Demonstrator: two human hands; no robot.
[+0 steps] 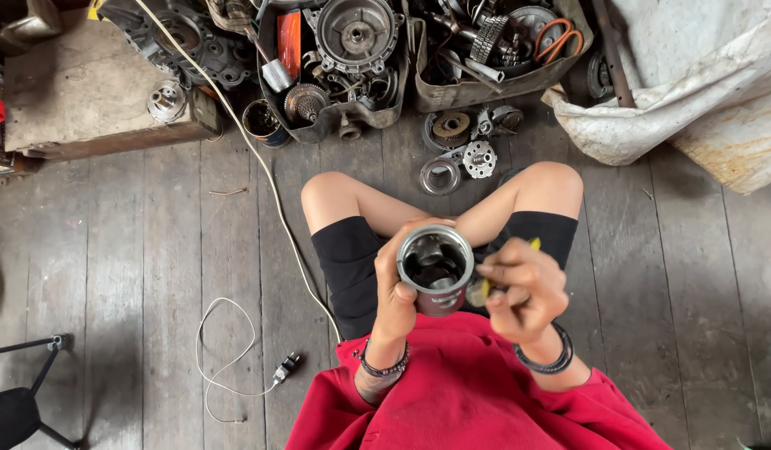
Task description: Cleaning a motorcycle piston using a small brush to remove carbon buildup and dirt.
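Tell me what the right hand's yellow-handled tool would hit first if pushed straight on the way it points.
Most likely the metal cylinder held in the left hand. The right hand aims the yellow-handled tool leftward at its side wall; the tip already looks at or near it, though depth is unclear.

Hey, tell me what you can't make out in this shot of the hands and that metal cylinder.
- Head view: metal cylinder, its lower outside is hidden by the left hand.
- Yellow-handled tool: its tip is blurred and mostly covered by the right hand.
- Cylinder's inside: too dark to read.

Hollow metal cylinder (436, 268), open end up, beside yellow-handled tool (485, 287)
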